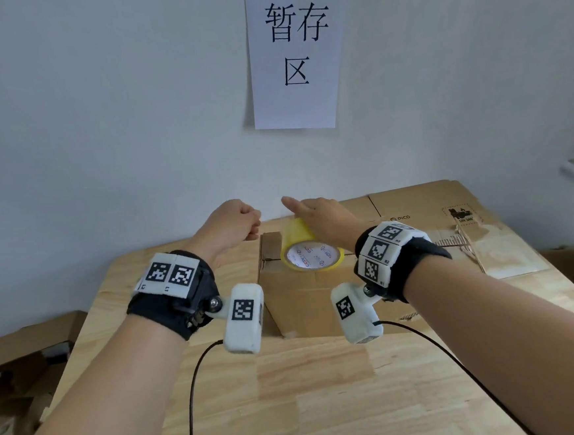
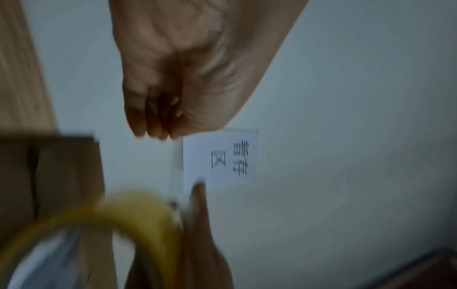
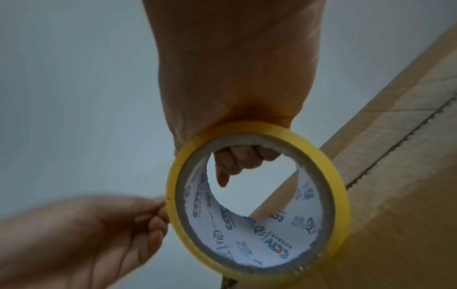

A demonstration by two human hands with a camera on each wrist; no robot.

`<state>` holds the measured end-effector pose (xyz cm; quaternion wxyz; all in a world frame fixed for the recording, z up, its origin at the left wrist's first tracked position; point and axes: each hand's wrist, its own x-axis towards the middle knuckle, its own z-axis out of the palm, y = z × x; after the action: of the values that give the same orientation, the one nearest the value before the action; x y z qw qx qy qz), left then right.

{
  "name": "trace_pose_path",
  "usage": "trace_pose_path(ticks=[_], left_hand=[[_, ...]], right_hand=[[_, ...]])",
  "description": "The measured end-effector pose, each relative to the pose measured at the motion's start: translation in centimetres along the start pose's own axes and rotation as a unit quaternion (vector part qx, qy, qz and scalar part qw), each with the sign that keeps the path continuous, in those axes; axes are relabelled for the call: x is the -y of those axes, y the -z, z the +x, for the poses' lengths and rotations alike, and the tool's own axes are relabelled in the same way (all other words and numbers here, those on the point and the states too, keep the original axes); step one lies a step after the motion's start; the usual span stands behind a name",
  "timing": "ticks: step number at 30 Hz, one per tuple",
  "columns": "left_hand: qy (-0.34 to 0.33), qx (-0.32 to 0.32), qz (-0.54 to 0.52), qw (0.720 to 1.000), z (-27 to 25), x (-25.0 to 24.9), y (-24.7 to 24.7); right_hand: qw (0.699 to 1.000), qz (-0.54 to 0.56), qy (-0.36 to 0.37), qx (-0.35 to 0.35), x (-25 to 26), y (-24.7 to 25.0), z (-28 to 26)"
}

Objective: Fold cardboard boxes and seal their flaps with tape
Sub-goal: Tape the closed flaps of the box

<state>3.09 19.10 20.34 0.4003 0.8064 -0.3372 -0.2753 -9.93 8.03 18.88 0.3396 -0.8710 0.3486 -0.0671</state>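
The right hand [image 1: 327,219] grips the yellow tape roll [image 1: 311,255] over the box [image 1: 305,294]. The left hand [image 1: 233,226] pinches near its edge; I cannot tell on what.

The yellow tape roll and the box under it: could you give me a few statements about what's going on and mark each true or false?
1. The right hand holds the tape roll, fingers hooked through its core. True.
2. The tape roll lies flat on the wooden table. False: it stands on edge above the cardboard box.
3. The left hand is spread flat on the box. False: its fingers are curled, fingertips at the roll's outer edge.
4. A paper sign hangs on the wall behind the box. True.
5. Flattened cardboard lies on the table at the right. True.
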Motion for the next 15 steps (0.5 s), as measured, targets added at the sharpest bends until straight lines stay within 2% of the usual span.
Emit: trace_pose_path(ticks=[3, 6, 8, 10, 12, 15], left_hand=[[0.027, -0.016, -0.12, 0.992, 0.2, 0.7, 1.2], [0.047, 0.006, -0.171, 0.984, -0.1, 0.7, 0.8], [0.063, 0.034, -0.165, 0.984, -0.5, 0.6, -0.2], [0.075, 0.051, -0.158, 0.983, -1.0, 0.4, -1.0], [0.066, 0.058, -0.136, 0.987, -1.2, 0.4, -1.5], [0.033, 0.074, -0.065, 0.995, -1.5, 0.0, -1.5]], right_hand=[[0.999, -0.048, 0.012, -0.003, -0.7, -0.1, 0.4], [0.999, -0.009, 0.036, -0.004, -0.2, -0.1, 0.6], [0.997, -0.056, 0.045, -0.001, 0.1, -0.4, 0.6], [0.998, -0.067, 0.019, -0.008, 0.5, -0.6, 0.4], [0.999, -0.03, -0.005, -0.027, 0.7, -0.6, 0.1], [0.994, -0.107, 0.026, -0.029, 1.0, -0.9, 0.4]])
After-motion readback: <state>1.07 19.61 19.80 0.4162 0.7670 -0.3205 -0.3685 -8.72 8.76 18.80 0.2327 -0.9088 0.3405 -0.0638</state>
